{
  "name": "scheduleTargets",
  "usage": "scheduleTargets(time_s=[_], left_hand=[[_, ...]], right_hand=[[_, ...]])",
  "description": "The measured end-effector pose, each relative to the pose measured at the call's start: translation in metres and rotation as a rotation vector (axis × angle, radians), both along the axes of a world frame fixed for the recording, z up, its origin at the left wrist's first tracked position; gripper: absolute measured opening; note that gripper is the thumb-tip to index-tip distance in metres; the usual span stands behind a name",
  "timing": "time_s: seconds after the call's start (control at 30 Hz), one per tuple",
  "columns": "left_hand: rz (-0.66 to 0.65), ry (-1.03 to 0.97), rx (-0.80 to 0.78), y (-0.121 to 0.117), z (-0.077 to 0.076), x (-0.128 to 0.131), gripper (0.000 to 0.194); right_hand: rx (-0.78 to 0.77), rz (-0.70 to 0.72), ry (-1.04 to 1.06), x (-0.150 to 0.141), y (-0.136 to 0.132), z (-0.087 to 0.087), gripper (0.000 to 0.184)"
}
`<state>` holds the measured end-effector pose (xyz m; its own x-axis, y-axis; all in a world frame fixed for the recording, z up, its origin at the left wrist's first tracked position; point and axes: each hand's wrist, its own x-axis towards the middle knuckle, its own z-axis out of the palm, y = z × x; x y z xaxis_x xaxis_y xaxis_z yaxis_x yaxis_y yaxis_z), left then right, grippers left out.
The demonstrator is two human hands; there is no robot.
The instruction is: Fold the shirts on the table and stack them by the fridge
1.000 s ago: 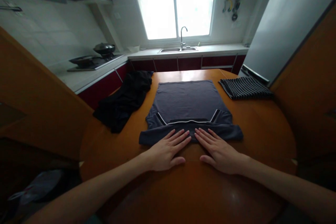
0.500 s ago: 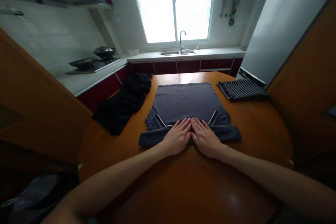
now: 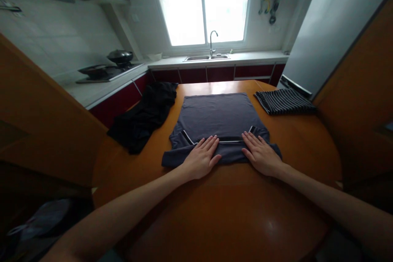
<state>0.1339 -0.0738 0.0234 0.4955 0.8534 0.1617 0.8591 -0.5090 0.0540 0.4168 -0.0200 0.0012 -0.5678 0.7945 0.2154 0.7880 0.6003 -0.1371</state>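
A dark grey-blue shirt (image 3: 217, 112) lies spread on the wooden table (image 3: 227, 213), its near edge folded over into a band. Black-and-white trim shows along the fold and at both sides. My left hand (image 3: 202, 157) rests flat on the left-middle of the folded band, fingers stretched forward and thumb out to the side. On the right part of the band lies my right hand (image 3: 260, 153), also flat with its fingers extended. A stretch of the fold shows between the two hands. The cloth under the palms is hidden.
Left of the shirt lies a crumpled black garment (image 3: 144, 116). A folded striped cloth (image 3: 285, 101) sits at the table's right side, near the fridge (image 3: 322, 28). Beyond the table are a counter with a sink (image 3: 198, 58) and a stove with pans (image 3: 119, 56).
My hands have slid apart along the folded band, the right one moving clearly to the right and the left one slightly left. The trim between them has come into view.
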Motion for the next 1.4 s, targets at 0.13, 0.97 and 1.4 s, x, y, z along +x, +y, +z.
scheduleTargets(time_s=[0.13,0.97,1.4], left_hand=[[0.038,-0.002,0.016,-0.006,0.002,-0.028,0.068],[0.359,-0.3,-0.198,0.047,0.028,-0.052,0.032],[0.262,-0.577,-0.147,0.047,0.027,-0.056,0.016]], right_hand=[[0.008,-0.059,0.0,0.027,0.005,-0.007,0.065],[-0.275,-0.216,0.067,-0.047,0.05,0.057,0.034],[-0.196,-0.102,0.465,-0.042,0.046,0.052,0.007]])
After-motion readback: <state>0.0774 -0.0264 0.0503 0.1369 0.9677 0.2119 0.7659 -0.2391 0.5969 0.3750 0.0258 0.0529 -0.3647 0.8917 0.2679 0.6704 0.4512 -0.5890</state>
